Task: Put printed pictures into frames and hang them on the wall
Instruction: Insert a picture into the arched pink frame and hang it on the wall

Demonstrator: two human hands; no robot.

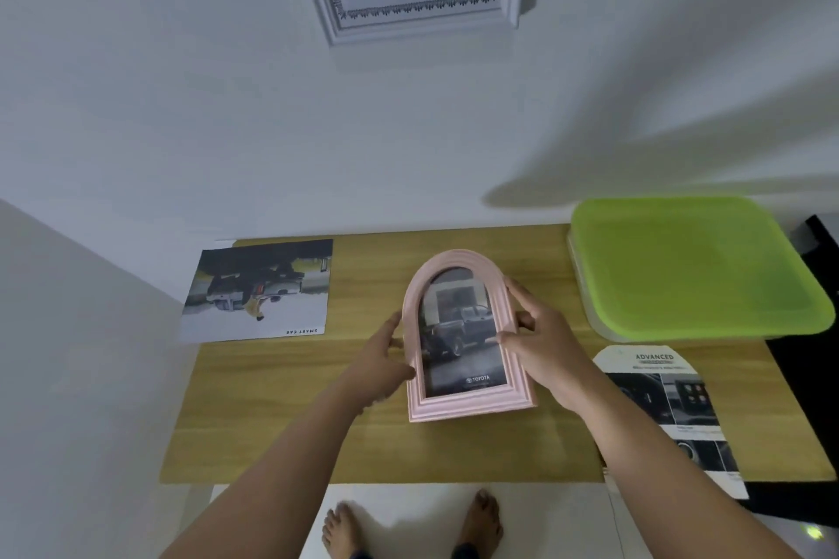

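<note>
While we hold it w/ both hands over the bench [281,413], item 1 is the pink arched frame [467,399], upright, facing us, bottom edge near the bench top; we can't tell if it touches. Inside it: a printed pic of a dark pickup truck w/ "TOYOTA" at the bottom. Our left hand [386,359] presses its fingers vs. the frame's left edge, thumb side toward us. Our right hand [540,345] grips the right edge, thumb on the front moulding, other fingers wrapped behind.

Item 2: loose print [259,290], pickup in snow, "SMART CAR" caption, lying upside down to us at the bench's far-left corner, well apart from the frame.

Item 3: arch-cut print [667,404], headed "ADVANCED", car-interior photos, flat on the bench's right side, just beside our right forearm, its near end overhanging the front edge.

Item 4: storage box w/ green lid [694,268], far-right corner of the bench, vs. the wall [181,104].

Item 5: white ornate frame [336,9], on the wall above the bench, holding a stock insert marked "21x29.7CM"; top cut off by the view.

Below the bench edge: our 2 bare feet [481,522] on a white floor.
</note>
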